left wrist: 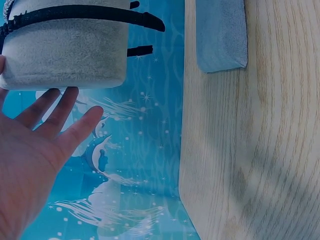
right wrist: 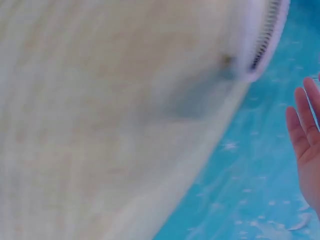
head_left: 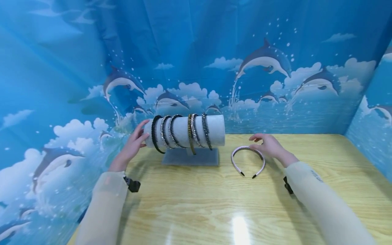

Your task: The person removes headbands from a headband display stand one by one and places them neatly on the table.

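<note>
- Dolphin-printed backdrop [head_left: 196,51] rises behind a wooden table [head_left: 199,197].
- Left hand [head_left: 132,145], spread, gripping nothing, touches the headband-ringed roll [head_left: 183,131], mid-frame.
- Right hand [head_left: 271,146], loose and unclenched, is at the pale headband [head_left: 244,147], right of centre.
- Sleeve lettering [head_left: 316,176], lower right: I can't read it.

The left sleeve [head_left: 102,206] and right sleeve [head_left: 327,204] are long and cream, the latter bearing a small grey marking [head_left: 316,176]. A blocky black wrist camera [head_left: 133,185] is worn on the left, a second camera [head_left: 288,185] on the right.
</note>
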### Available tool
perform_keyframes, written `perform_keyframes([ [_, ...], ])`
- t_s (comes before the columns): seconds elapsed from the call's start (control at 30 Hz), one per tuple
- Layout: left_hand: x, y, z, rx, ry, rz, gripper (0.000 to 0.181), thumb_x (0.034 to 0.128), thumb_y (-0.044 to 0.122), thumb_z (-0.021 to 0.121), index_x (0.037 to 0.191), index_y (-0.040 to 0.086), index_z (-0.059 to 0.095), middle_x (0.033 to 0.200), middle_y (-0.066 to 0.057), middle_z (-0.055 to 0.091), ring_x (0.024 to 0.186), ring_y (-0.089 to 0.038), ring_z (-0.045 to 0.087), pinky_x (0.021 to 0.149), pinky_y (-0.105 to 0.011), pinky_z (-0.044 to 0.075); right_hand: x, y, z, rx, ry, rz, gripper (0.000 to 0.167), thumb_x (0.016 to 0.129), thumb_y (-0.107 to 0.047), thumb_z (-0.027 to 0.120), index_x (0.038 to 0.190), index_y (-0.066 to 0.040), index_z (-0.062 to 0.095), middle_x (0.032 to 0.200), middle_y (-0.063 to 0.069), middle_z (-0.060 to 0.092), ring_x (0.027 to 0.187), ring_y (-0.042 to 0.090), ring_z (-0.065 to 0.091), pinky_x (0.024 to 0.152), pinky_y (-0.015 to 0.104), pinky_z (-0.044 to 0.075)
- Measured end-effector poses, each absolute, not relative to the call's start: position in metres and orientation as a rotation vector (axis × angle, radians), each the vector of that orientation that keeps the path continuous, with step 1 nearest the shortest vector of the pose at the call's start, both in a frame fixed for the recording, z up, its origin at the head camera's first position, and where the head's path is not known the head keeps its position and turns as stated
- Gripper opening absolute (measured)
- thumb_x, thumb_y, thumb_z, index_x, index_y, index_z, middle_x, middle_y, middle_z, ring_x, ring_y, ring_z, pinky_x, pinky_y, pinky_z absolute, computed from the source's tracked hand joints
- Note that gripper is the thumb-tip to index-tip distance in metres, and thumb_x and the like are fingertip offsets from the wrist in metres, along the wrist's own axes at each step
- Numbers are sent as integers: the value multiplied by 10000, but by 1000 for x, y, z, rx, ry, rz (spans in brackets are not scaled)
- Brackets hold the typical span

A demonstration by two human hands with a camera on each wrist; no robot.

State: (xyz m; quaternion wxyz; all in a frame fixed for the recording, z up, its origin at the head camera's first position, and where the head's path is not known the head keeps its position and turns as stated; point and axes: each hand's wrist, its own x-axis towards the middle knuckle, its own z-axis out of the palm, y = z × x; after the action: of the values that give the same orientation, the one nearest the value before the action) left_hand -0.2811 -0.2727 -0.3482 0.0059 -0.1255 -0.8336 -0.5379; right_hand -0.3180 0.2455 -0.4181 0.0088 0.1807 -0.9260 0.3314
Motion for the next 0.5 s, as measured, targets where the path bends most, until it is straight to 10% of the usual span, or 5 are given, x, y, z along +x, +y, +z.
perform_keyframes([
  [0.5, -279, -272, -346, -377, -2610, -1700, 559, 1054, 312, 413, 1562, 290, 178, 1562, -172, 236, 1371, -396, 292, 1003, -629, 351, -305, 180, -314, 798, -2764, 1278, 674, 890, -389, 710, 1428, -86, 441, 1414, 102, 466, 1279, 283, 420, 1034, 495, 367],
])
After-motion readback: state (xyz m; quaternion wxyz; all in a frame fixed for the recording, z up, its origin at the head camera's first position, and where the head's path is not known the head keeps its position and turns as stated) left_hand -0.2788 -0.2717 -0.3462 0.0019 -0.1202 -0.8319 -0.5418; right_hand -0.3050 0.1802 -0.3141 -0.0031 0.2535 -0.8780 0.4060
